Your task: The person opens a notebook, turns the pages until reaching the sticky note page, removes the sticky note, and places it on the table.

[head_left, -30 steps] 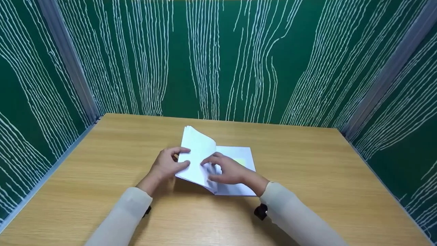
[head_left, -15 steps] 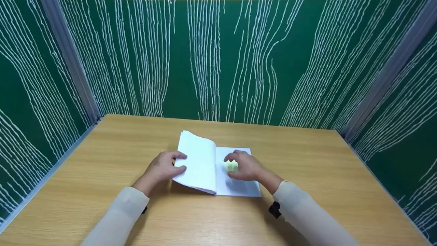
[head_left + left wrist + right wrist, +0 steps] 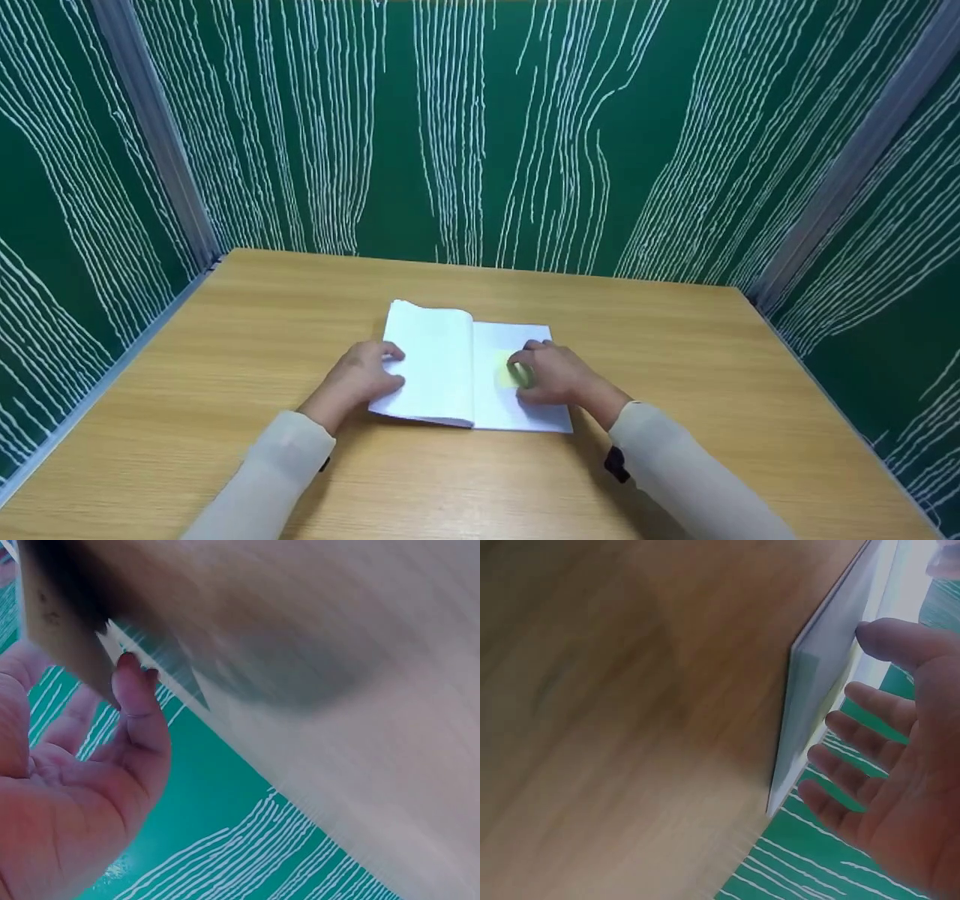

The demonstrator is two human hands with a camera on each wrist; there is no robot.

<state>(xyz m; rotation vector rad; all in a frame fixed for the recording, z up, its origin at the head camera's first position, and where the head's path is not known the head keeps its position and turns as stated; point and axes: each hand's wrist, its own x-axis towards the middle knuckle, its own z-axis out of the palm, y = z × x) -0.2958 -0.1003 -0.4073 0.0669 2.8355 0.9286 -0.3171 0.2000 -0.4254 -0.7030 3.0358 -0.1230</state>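
A white-paged notebook [image 3: 431, 364] lies spread on the table, its left stack of pages bowed up near the outer edge. My left hand [image 3: 357, 375] holds that left edge, thumb over the page. In the left wrist view the fingers of the left hand [image 3: 97, 765] are bent at the brownish cover [image 3: 64, 637]. On the right page is a pale yellow sticky note [image 3: 505, 371], partly hidden by my right hand [image 3: 561, 375]. The right wrist view has the right hand [image 3: 900, 757] with fingers apart and nearly straight, fingertips right at the page [image 3: 832, 652].
The wooden table [image 3: 675, 360] stretches out around the notebook. Green panels with white wavy lines [image 3: 540, 135] stand at its back and sides, with grey posts [image 3: 161, 135] at the corners. A black band [image 3: 616, 465] shows at the right sleeve.
The left stack of pages has come down flatter, with my left hand on its edge. My right hand has left the fold and moved right, over the sticky note.
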